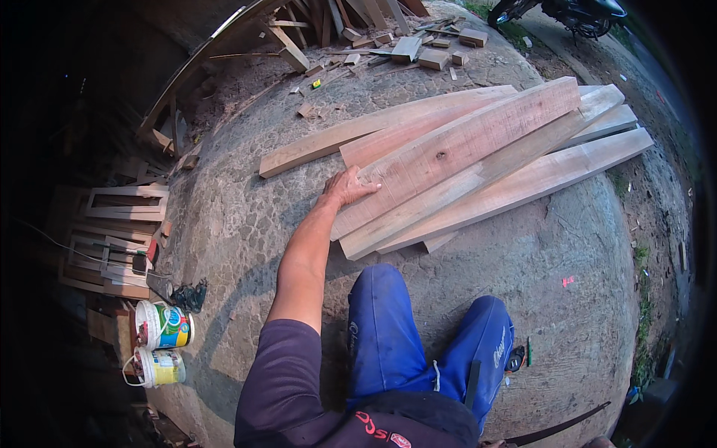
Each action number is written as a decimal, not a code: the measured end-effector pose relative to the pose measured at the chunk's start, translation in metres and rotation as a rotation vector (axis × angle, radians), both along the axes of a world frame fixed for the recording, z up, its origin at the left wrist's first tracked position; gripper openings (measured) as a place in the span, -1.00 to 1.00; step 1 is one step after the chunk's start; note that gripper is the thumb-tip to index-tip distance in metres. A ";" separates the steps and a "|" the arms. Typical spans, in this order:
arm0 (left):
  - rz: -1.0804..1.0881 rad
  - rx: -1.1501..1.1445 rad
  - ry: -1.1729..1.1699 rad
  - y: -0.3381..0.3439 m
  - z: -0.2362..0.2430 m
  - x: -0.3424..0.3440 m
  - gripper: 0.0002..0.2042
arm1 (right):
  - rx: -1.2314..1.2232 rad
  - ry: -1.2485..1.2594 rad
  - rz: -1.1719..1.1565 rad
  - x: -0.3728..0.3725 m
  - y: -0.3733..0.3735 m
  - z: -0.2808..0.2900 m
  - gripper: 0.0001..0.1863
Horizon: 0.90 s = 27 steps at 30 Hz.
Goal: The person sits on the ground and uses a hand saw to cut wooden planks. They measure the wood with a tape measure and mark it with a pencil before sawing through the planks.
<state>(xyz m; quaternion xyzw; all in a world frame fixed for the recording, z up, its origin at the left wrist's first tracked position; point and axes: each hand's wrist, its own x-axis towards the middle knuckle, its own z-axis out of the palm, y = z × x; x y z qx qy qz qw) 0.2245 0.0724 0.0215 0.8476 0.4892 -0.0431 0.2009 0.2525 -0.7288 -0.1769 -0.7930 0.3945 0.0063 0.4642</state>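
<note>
My left hand (348, 187) grips the near left part of a reddish wooden plank (455, 153), thumb on its broad face and fingers at its far edge. That plank lies on top of a loose stack, with a paler plank (493, 172) close along its near side. Another long plank (523, 185) is nearer to me, and a brownish plank (321, 145) lies beyond. Only a sliver of my right hand (491, 443) shows at the lower edge. From it a dark, narrow handsaw blade (560, 427) reaches out to the right; the handle is out of sight.
Two white buckets (153, 325) stand at the left, near pale wooden frames (127, 201). Wood offcuts (433, 58) litter the far ground. A tape measure (515, 358) and a green pencil-like stick (529, 351) lie by my right knee. A motorcycle (582, 16) stands far right.
</note>
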 end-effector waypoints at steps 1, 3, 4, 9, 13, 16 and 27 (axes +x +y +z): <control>-0.008 -0.010 0.009 0.002 0.001 0.001 -0.06 | 0.049 -0.006 -0.012 0.001 0.001 0.004 -0.27; -0.022 -0.016 -0.003 0.008 0.002 0.003 -0.09 | 0.138 -0.024 -0.028 0.007 0.001 0.010 -0.28; -0.023 -0.017 -0.018 0.011 0.001 0.004 -0.09 | 0.176 -0.030 -0.026 0.011 0.000 0.013 -0.28; 0.057 -0.071 -0.007 0.022 -0.006 0.006 -0.14 | 0.228 -0.150 0.133 0.042 0.008 0.011 -0.53; 0.047 -0.051 -0.010 0.025 -0.009 0.005 -0.16 | 0.340 -0.148 0.226 0.064 0.029 0.013 -0.43; 0.045 -0.037 -0.005 0.026 -0.010 0.006 -0.17 | 0.258 -0.189 0.343 0.076 0.056 0.022 -0.61; 0.035 -0.026 -0.028 0.024 -0.012 0.005 -0.11 | 0.328 -0.266 0.833 0.120 0.154 0.106 -0.60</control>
